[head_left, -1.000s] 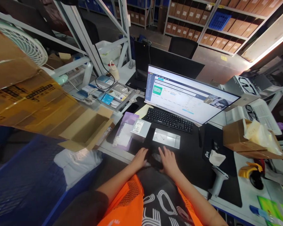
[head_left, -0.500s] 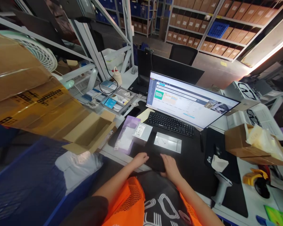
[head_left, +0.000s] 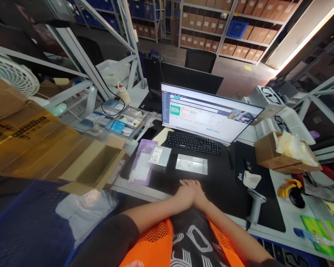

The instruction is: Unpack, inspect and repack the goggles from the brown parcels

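Note:
My left hand (head_left: pixel 185 195) and my right hand (head_left: pixel 199 194) are folded together at the near edge of the black desk mat (head_left: pixel 219 196). Their fingers are closed against each other, and no object shows in them; the overlap hides some of the fingers. Just beyond them lies an open silver box part (head_left: pixel 191 164), shallow and shiny inside, with a thin line visible in it. To its left is a silver box (head_left: pixel 164 157) with a white label, beside a purple plastic sleeve (head_left: pixel 142 159) holding something white.
A keyboard (head_left: pixel 193 142) and lit monitor (head_left: pixel 205 115) stand behind. On the right are a barcode scanner (head_left: pixel 256 207), a mouse (head_left: pixel 248 165), crumpled paper (head_left: pixel 251 179), a tape dispenser (head_left: pixel 290 191) and a carton (head_left: pixel 272 154). An open carton (head_left: pixel 93 168) stands left, above a blue bin (head_left: pixel 25 218).
My hands, earlier apart at the mat's edge, have come together and now overlap. The view has shifted, so the desk things appear further left. The boxes stay where they lay.

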### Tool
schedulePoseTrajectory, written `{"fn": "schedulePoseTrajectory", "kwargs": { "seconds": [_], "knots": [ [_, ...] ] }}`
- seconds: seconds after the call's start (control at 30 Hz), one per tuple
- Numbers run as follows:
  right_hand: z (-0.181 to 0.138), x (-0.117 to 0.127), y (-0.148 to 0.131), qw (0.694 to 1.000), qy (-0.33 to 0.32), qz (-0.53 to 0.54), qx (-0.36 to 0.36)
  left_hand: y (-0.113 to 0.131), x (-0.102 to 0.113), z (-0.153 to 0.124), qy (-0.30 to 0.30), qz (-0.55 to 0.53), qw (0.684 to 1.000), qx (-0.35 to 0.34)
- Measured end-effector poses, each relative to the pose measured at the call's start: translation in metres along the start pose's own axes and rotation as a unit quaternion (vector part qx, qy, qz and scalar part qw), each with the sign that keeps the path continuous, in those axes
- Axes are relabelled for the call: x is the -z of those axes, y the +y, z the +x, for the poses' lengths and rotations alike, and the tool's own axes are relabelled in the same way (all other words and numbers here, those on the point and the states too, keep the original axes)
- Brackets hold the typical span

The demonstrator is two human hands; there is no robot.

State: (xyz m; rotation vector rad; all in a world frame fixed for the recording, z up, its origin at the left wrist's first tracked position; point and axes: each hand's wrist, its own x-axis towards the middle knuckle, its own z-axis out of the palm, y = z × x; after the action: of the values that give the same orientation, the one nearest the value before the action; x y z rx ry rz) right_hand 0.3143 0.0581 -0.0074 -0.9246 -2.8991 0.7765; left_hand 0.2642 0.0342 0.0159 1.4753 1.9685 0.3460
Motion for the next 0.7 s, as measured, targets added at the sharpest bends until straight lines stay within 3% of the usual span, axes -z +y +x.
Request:
{"fn": "schedulePoseTrajectory", "kwargs": {
  "seconds": [0.17,0.27,0.53,0.63,0.7],
  "knots": [
    [0.003,0.001,-0.001,0.997,0.037,0.055,0.040,-0.072,0.050,-0.018,-0.040,-0.019,0.990,-0.137],
    [0.001,0.000,-0.001,0.994,0.066,0.077,0.048,-0.107,0.073,-0.023,-0.036,-0.024,0.984,-0.174],
    [-0.033,0.009,0.014,0.989,0.133,0.056,0.016,-0.137,0.060,-0.004,-0.097,-0.034,0.977,-0.189],
    [-0.064,0.005,0.033,0.969,0.192,0.121,-0.093,-0.141,0.057,-0.006,-0.099,-0.043,0.979,-0.174],
    [-0.082,-0.003,0.043,0.936,0.229,0.196,-0.182,-0.142,0.058,-0.008,-0.101,-0.053,0.979,-0.170]
  ]
}}
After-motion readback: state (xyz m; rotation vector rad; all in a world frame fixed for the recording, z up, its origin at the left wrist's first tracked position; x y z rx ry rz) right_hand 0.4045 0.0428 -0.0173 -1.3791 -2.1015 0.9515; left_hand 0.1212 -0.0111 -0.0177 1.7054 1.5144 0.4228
